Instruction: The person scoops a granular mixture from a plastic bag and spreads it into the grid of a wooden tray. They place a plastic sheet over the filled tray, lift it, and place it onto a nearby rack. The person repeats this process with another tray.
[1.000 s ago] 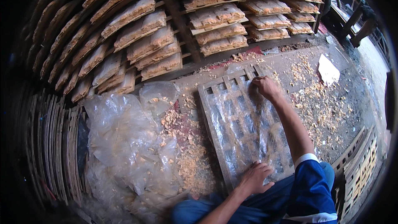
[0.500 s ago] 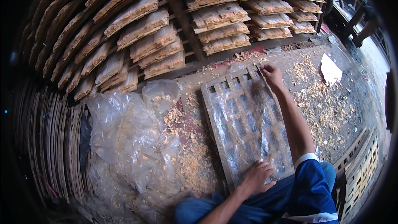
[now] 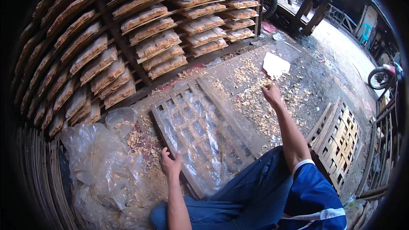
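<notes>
A wooden lattice tray (image 3: 228,134) with a clear plastic sheet (image 3: 196,136) over it lies on the ground before me. My left hand (image 3: 170,162) is at the tray's left edge, thumb and fingers apart, holding nothing. My right hand (image 3: 270,93) is up beyond the tray's right side, fingers curled, over crumb-strewn ground near a white scrap (image 3: 276,64); whether it holds anything is hidden. My knees in blue trousers are at the tray's near edge.
Racks of crumbly slabs (image 3: 202,30) on boards fill the back and left. Crumpled plastic sheets (image 3: 100,162) lie at left beside upright slats (image 3: 34,170). Woven lattice panels (image 3: 343,145) lean at right. A motorcycle wheel (image 3: 377,78) and a teal chair (image 3: 365,34) stand beyond.
The view has swung rightward. My left hand has moved from the tray's near middle to its left edge. My right hand has moved off the tray's far corner, out to the right.
</notes>
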`<state>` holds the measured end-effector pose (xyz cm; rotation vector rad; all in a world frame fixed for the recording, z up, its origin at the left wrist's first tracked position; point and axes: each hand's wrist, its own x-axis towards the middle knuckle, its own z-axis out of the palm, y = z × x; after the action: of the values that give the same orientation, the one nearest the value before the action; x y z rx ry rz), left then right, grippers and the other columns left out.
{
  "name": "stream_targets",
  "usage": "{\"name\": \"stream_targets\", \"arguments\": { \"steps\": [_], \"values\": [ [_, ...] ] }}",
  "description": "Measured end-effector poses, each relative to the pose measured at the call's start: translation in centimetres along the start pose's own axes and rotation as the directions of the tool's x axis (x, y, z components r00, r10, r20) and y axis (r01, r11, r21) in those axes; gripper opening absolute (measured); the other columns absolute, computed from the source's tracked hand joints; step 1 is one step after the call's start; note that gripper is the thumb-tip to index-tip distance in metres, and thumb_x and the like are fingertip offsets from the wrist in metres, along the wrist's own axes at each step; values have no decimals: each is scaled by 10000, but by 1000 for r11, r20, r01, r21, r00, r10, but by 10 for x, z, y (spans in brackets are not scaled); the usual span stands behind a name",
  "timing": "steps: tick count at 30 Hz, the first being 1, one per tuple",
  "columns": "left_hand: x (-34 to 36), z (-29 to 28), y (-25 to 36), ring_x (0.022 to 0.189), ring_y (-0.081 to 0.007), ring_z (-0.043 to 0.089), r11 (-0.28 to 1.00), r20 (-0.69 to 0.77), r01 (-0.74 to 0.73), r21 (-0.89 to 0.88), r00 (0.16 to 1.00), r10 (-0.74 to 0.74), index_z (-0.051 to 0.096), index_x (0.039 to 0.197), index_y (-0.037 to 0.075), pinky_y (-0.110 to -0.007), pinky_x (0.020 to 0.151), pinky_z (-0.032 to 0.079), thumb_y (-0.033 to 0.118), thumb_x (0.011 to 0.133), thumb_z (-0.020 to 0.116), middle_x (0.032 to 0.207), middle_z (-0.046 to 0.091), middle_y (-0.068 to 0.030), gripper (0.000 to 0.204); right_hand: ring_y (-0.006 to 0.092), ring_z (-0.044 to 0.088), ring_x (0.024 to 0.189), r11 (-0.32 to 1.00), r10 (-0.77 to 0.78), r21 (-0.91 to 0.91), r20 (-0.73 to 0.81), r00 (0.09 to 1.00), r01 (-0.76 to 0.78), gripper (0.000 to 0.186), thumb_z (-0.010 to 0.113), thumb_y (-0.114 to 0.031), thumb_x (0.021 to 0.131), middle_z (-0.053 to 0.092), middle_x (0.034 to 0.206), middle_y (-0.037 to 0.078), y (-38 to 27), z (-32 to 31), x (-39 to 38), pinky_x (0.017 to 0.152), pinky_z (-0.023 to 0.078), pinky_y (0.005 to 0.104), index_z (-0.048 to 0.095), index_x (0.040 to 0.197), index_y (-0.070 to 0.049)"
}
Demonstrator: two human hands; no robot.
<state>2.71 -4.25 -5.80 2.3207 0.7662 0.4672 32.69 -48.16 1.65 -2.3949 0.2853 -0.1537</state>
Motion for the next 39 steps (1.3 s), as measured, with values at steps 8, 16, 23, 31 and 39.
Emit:
{"name": "stream_targets", "arguments": {
  "steps": [8,16,23,31,39],
  "values": [
    [0,14,-67,781,-326,650,993,127,97,72,986,-106,580,1067,7,-450,779,517,361,750,910,804,648,-131,579,401,716,1033,913,-227,-192,496,838,361,350,728,-302,836,741,1062,234,-78,77,-94,841,597,482,748,974,19],
    [-6,2,-29,748,-281,629,989,193,131,75,971,-143,588,1075,7,-420,716,513,300,795,877,773,614,-117,497,436,738,759,929,-359,63,394,846,365,177,613,-82,797,724,771,255,-61,109,-90,741,616,467,750,786,29],
    [-14,21,-20,1049,-323,562,974,145,-182,133,976,162,565,1309,33,-469,919,453,247,782,864,1075,546,-139,643,477,717,877,970,-222,145,216,951,193,253,615,-149,850,712,895,303,-49,163,-83,792,597,518,669,988,56],
    [-17,13,-19,1128,-373,558,962,136,-189,200,977,164,497,1433,63,-466,977,459,137,864,778,1234,486,-184,640,387,626,1208,930,-293,-157,230,928,333,447,662,-177,862,627,1233,302,-76,60,-89,989,533,521,601,1234,61],
    [-2,28,-39,1137,-350,551,995,99,-101,-9,990,102,504,1419,60,-466,969,464,198,923,735,1282,520,-203,565,345,519,1270,839,-422,-420,-101,901,346,613,715,-336,897,545,1351,191,87,-176,-232,1077,431,487,497,1382,-31]
  ]
}}
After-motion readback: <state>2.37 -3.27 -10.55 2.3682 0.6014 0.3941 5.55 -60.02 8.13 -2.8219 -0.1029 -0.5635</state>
